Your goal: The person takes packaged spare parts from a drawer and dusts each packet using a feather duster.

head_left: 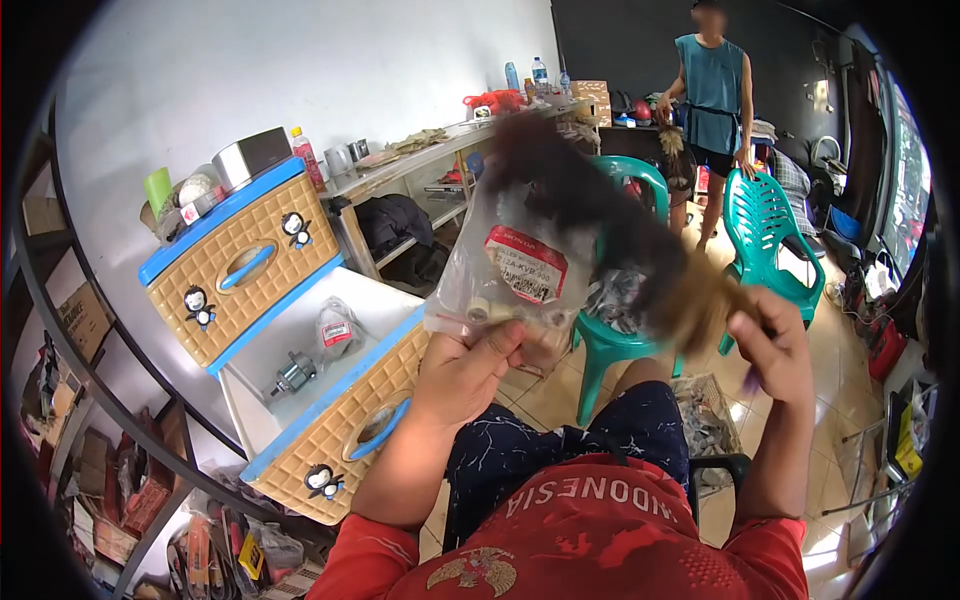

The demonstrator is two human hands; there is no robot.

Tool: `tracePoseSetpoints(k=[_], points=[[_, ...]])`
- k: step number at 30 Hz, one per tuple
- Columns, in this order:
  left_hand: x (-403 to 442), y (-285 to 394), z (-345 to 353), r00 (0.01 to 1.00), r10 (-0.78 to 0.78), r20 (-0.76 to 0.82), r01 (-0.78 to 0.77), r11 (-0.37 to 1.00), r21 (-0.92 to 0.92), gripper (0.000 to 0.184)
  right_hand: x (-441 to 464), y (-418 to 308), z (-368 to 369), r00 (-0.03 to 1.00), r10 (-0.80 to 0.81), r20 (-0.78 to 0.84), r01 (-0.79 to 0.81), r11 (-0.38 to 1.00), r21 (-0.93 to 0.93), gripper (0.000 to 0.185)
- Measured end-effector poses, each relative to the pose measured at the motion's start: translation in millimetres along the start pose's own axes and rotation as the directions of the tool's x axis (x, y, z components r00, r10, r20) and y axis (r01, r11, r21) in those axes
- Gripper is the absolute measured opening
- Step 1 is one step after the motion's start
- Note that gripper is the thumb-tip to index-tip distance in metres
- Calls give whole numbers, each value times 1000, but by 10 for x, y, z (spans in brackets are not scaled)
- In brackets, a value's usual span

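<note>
My left hand point(465, 372) grips the lower edge of a clear plastic bag point(462, 262) with a red-and-white label, thumb in front. Several small pale cylindrical parts show through the bag's bottom. My right hand point(775, 350) is wrapped round the handle end of a feather duster point(625, 215). Its dark, motion-blurred feathers cross in front of the bag's upper right. Left of my left hand, an open white drawer point(245, 395) holds a metal part point(293, 374) and a smaller labelled bag point(338, 328).
The drawer belongs to a woven-pattern cabinet point(190, 265) with items on top. A green chair point(600, 358) ahead carries bagged parts point(618, 298); another green chair point(770, 235) stands right. Beyond is a person point(712, 90) holding another duster. A curved metal rack point(110, 400) lies left.
</note>
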State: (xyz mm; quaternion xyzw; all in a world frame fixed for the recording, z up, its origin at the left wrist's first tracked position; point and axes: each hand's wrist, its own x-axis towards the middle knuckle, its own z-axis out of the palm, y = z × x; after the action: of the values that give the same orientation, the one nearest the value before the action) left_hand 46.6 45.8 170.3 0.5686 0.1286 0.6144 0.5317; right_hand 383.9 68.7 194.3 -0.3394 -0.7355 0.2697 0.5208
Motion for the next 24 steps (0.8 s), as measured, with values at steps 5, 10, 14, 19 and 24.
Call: tracePoseSetpoints(k=[5,10,14,19,24], points=[[-49,-142,241,999,-52,-2,52,992,-112,47,-5,191,449,992,120,38,-126,922,365,20],[-66,-352,376,1000,-19,7,19,999,51,38,-69,34,953,985,-64,161,-37,827,560,33],[-77,-472,404,1000,14,16,-17,979,201,32,-110,74,1073,981,-65,182,-50,824,565,41],[-42,-442,375,987,-159,30,151,973,177,34,-105,83,1001,980,-101,170,14,893,449,31],[-50,-495,432,997,-75,-26,78,988,137,38,-105,67,901,950,-38,310,-96,909,406,35]])
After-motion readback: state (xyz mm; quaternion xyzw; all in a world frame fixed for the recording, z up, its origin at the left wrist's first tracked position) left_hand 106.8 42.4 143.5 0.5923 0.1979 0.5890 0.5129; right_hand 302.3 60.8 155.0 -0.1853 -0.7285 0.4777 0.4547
